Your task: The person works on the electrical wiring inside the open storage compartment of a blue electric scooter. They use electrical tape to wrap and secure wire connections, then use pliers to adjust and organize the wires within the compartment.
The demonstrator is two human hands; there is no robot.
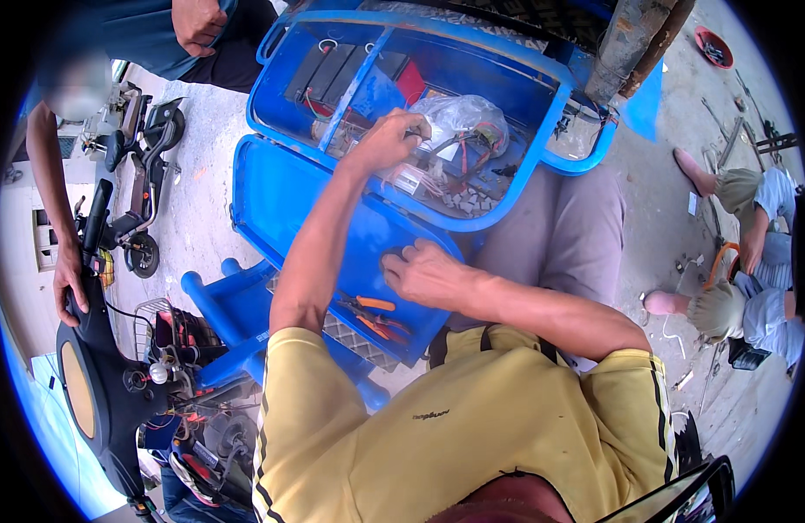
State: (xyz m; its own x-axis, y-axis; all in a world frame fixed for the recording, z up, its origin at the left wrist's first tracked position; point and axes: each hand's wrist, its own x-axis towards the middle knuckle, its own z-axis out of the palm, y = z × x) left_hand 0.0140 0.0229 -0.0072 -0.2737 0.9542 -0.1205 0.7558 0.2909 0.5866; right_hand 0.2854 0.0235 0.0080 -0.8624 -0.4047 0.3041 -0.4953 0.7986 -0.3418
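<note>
Straight out beyond the right hand [422, 275] sits the big one, an open blue-painted metal box with rounded corners [552, 132], and the left hand [390, 141] is reached right in over it. Nearer the body, a flat blue panel with a raised edge [376, 224] runs along the box's near side, and the right hand rests on it. Past the left hand and off to its left, black box-shaped blocks [320, 74] stand in a row.

Now the key spot: a crumpled clear plastic bag [461, 112] lies inside the box, just right of the left hand, its longer way running left to right. The left hand is clearly the nearer; from the right hand the bag lies outward and a touch rightward, across the near rim. A tangle of dark and reddish wires [462, 150] shows at the bag's near side.

Left hand: fingers curled in tight, and I can't tell whether anything is pinched there. Right hand: fingers bent, thumb close, a dark patch at the tips; held thing or shadow, can't say.

Just bodyward of the right hand, orange-and-red-handled pliers [382, 327] lie on the panel. Smallest of all, loose grey chips [466, 203] scatter across the box floor.
</note>
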